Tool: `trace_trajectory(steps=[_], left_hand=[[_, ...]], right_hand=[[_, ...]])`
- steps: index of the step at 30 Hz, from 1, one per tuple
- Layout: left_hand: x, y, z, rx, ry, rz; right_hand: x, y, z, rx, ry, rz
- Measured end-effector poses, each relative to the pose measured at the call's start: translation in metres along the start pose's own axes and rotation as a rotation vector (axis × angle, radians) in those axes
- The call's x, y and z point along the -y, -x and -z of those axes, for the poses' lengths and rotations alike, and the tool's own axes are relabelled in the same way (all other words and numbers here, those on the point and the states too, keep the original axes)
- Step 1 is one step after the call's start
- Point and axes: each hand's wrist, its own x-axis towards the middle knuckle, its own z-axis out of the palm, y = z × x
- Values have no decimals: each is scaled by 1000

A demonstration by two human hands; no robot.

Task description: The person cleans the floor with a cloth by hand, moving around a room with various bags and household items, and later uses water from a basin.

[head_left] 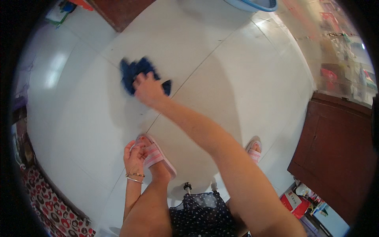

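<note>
My right hand (148, 89) reaches out across the floor and presses on a crumpled dark blue cloth (130, 77). Its fingers are bent into the fabric, and both hand and cloth are smeared by motion. One loose end of the cloth sticks out beside my wrist. Over by my left foot, my left hand (135, 154) hangs loosely with its fingers apart and a little curled, holding nothing. Two bracelets (135, 177) circle that wrist.
Pale tiles (189, 114) cover the floor. My feet wear pink striped slippers (154, 155). A blue-rimmed basin (258, 6) stands at the far edge. Brown wooden furniture (335, 146) is on the right, with a glossy pane above it. Patterned fabric (51, 201) hangs at lower left.
</note>
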Motion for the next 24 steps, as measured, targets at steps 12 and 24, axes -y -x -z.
trace_trajectory(steps=[12, 24], left_hand=[[-12, 7, -14, -76, -74, -35], [-16, 17, -27, -84, -191, -97]], right_hand=[[-147, 188, 87, -48, 66, 141], [-336, 318, 105, -470, 252, -1005]])
